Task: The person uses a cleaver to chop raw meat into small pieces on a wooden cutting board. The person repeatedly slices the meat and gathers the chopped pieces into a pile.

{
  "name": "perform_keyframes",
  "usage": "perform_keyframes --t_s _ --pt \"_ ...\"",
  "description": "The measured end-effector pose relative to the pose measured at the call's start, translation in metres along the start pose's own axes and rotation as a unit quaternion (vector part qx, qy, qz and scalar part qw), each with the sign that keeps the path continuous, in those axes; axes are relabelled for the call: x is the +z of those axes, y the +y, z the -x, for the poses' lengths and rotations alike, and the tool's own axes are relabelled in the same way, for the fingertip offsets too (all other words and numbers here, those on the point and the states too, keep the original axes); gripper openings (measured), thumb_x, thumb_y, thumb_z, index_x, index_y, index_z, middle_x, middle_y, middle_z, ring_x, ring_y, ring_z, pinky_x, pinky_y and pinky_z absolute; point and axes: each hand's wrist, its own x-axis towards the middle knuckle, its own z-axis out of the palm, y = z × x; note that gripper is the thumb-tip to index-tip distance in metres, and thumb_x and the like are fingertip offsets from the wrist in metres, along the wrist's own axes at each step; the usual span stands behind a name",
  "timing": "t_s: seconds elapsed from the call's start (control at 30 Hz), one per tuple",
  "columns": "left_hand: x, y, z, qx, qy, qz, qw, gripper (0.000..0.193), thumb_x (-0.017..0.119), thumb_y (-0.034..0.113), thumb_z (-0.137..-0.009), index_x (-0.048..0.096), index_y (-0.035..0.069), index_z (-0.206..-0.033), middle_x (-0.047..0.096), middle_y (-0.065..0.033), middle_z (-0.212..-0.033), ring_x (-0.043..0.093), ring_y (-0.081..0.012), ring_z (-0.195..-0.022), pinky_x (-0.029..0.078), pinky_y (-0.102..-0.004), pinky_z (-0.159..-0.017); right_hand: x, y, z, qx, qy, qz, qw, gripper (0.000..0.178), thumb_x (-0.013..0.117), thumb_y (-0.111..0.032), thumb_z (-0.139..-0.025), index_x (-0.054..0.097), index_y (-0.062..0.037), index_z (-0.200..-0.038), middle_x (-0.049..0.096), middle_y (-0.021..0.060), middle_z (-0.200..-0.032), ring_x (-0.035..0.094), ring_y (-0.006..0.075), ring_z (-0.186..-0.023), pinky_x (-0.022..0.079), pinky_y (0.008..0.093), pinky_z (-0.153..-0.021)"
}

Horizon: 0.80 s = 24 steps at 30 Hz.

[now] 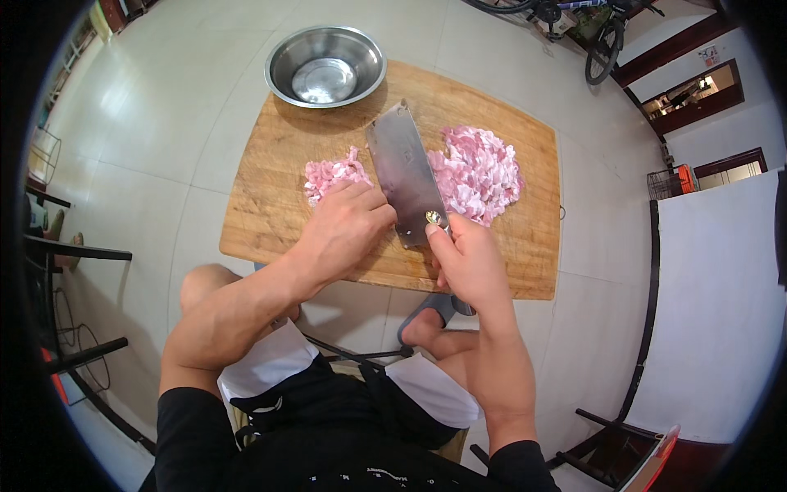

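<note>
My right hand (470,256) is wrapped round the handle of a cleaver (403,168), whose wide blade stretches away from me across the wooden cutting board (270,176). Just left of the blade, my left hand (351,220) is closed with its fingers curled down. It rests at the near edge of a small pile of cut pink meat (332,172), and the fingertips are hidden. To the right of the blade spreads a larger heap of sliced pink meat (479,172).
A steel bowl (325,70) stands on the board's far left corner. Tiled floor (205,148) surrounds the board, and my knees are below its near edge. Black-framed furniture (82,246) is at the left, a white-topped table (713,312) at the right, a bicycle (602,45) at the far right.
</note>
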Motion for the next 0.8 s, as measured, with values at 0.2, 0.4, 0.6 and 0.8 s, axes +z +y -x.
perform_keyframes --t_s 0.2,0.4,0.6,0.8 --pt "-0.004 -0.004 -0.004 -0.016 0.015 -0.028 0.999 0.010 0.080 0.013 -0.091 0.075 0.011 -0.099 0.068 -0.0052 -0.096 0.067 -0.0287 -0.096 0.052 -0.0431 -0.089 -0.018 0.000 0.008 0.023 -0.001 -0.179 0.984 0.025 0.068 -0.020 -0.114 0.068 -0.0006 -0.098 0.067 0.0025 -0.071 0.063 0.0088 -0.054 0.047 0.0277 -0.049" --pt "-0.005 0.000 -0.003 -0.027 0.014 -0.038 0.999 0.013 0.082 0.015 -0.092 0.076 0.010 -0.101 0.069 -0.0064 -0.100 0.067 -0.0288 -0.098 0.052 -0.0431 -0.089 -0.037 0.006 0.011 0.028 0.022 -0.206 0.978 0.022 0.066 -0.019 -0.115 0.069 -0.0007 -0.103 0.066 0.0021 -0.073 0.060 0.0080 -0.054 0.046 0.0267 -0.049" --pt "-0.003 0.006 -0.004 -0.012 0.025 0.007 1.000 0.016 0.085 0.019 -0.094 0.076 0.009 -0.103 0.069 -0.0070 -0.103 0.067 -0.0299 -0.099 0.052 -0.0439 -0.090 -0.033 0.003 0.019 0.051 0.057 -0.102 0.992 0.031 0.071 -0.022 -0.112 0.066 -0.0002 -0.091 0.065 0.0047 -0.067 0.060 0.0120 -0.050 0.046 0.0330 -0.048" --pt "0.006 0.015 -0.008 -0.003 0.017 0.002 1.000 0.026 0.088 0.029 -0.091 0.074 0.008 -0.098 0.067 -0.0083 -0.099 0.067 -0.0305 -0.096 0.052 -0.0446 -0.089 -0.014 0.010 0.026 -0.026 0.109 0.068 0.991 0.038 0.076 -0.027 -0.105 0.063 0.0003 -0.082 0.063 0.0221 -0.065 0.066 0.0417 -0.058 0.048 0.0522 -0.056"
